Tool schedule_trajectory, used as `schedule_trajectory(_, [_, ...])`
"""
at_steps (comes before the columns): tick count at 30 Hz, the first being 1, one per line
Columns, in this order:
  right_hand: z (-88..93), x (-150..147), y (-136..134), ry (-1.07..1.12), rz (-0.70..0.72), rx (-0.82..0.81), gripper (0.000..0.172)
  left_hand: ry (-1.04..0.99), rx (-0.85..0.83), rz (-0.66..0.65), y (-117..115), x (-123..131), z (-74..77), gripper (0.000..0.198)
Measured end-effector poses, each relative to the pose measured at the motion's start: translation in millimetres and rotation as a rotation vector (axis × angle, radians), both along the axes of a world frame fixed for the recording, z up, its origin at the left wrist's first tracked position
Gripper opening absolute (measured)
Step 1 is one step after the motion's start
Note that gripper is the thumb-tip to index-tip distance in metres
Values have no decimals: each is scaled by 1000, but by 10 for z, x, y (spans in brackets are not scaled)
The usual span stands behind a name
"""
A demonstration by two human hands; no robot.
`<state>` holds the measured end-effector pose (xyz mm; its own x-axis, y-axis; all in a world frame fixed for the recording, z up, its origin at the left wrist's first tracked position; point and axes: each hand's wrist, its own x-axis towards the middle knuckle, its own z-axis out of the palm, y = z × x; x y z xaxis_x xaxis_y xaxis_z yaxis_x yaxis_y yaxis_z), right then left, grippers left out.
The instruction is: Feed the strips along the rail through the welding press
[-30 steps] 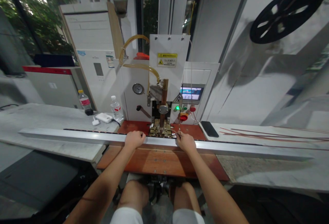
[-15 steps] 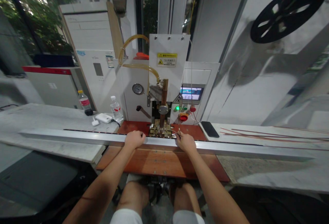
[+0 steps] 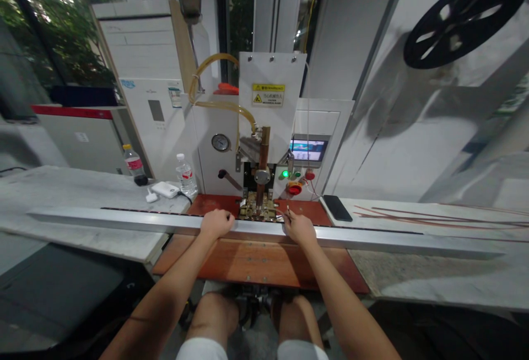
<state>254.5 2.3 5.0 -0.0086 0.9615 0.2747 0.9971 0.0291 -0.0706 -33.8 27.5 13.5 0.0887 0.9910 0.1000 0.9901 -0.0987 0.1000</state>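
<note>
A long silver metal bar point(image 3: 256, 229) lies across the bench in front of a white machine point(image 3: 270, 73). My left hand point(image 3: 216, 224) is closed at the bar, left of the machine's brass-coloured fixture point(image 3: 259, 207); its fingers curl at the bar's far edge. To the right of the fixture, my right hand point(image 3: 300, 227) rests over the bar with its fingers pinched together on a small thin piece too tiny to make out. A copper-coloured rod point(image 3: 263, 167) stands upright above the fixture.
A black phone point(image 3: 337, 208) and thin reddish strips point(image 3: 413, 216) lie to the right. Two bottles, one clear point(image 3: 185, 175) and one dark point(image 3: 135, 165), stand left beside a white power bank point(image 3: 165, 189). A reddish-brown board point(image 3: 256, 261) juts out below the bar.
The view has shifted very slightly. Both hands, the bar and the machine otherwise look the same.
</note>
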Motion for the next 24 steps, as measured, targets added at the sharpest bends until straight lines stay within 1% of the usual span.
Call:
schedule_trajectory(7, [-3,-4,14,-15,10,11,42,14,20,-12,26,-13,-5,45])
schedule_trajectory(12, [-3,-8,24,-10,24,15,40,29,37,-23,9,-9,21,45])
schedule_trajectory(16, [-2,-5,30,-3,31,11,42,18,24,-7,-25,1,52,46])
schedule_trajectory(24, [92,1,44,105,37,-45,37,11,18,-7,-45,2,83,48])
